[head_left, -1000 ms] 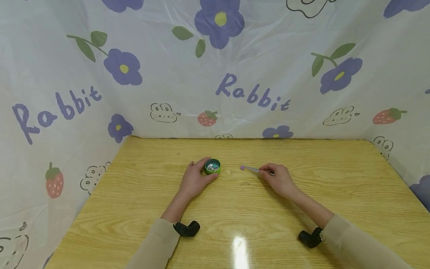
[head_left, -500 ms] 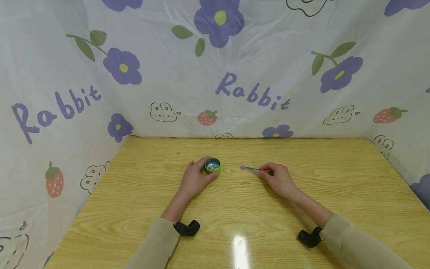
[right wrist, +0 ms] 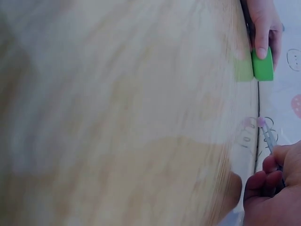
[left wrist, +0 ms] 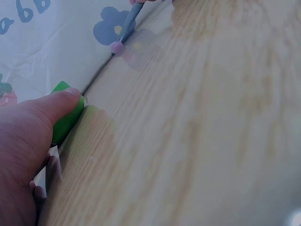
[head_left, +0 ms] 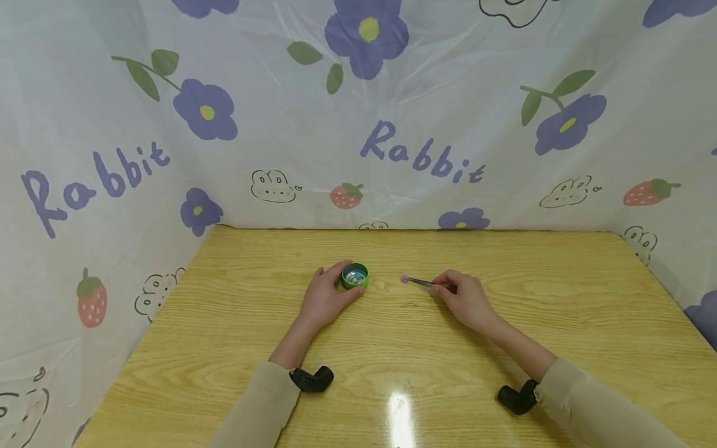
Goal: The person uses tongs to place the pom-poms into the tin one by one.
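Note:
My left hand [head_left: 325,297] grips a small round green tin [head_left: 355,285] from its left side, thumb at the near edge and fingers round the back. The tin stands upright on the table, its mouth upward, and its inside is shiny. In the left wrist view the thumb presses on the green side wall [left wrist: 68,120]. To the right of the tin, my right hand [head_left: 465,300] pinches slim metal tweezers [head_left: 421,282], which point left. A small purple bead [head_left: 404,279] sits at their tips, also visible in the right wrist view as a pinkish bead [right wrist: 261,122].
The wooden table [head_left: 358,348] has a glossy surface with a bright reflection near its front. Behind and beside it hangs a white curtain [head_left: 313,130] printed with flowers, strawberries and rabbits. A black wrist device [head_left: 312,379] shows below the left sleeve, another black device [head_left: 518,398] by the right.

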Tool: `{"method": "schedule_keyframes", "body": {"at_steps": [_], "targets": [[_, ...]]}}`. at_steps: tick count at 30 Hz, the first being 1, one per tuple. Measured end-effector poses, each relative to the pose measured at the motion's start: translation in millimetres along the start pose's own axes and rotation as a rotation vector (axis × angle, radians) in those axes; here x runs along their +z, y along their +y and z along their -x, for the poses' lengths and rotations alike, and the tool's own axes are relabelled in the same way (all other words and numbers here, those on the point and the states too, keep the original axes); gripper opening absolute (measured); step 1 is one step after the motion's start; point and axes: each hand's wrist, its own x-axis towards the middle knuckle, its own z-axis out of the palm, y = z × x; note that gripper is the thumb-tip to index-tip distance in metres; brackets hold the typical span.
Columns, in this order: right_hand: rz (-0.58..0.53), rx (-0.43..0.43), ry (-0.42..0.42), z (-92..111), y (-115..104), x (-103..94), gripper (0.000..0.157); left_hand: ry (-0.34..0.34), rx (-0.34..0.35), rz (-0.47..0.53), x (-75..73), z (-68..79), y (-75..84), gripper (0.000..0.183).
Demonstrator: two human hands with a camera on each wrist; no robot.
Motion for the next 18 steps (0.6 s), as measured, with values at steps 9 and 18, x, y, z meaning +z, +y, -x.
{"method": "schedule_keyframes", "body": {"at_steps": [9, 18], "targets": [[0.012, -0.041, 0.027, -6, -3, -1.7, 0.010, 0.002, -0.012, 0.002, -0.9, 1.4, 1.1, 0.068], [0.028, -0.148, 0.069, -14, -18, 0.6, 0.008, 0.004, -0.004, 0.003, -0.3, 0.4, 1.7, 0.068]]}}
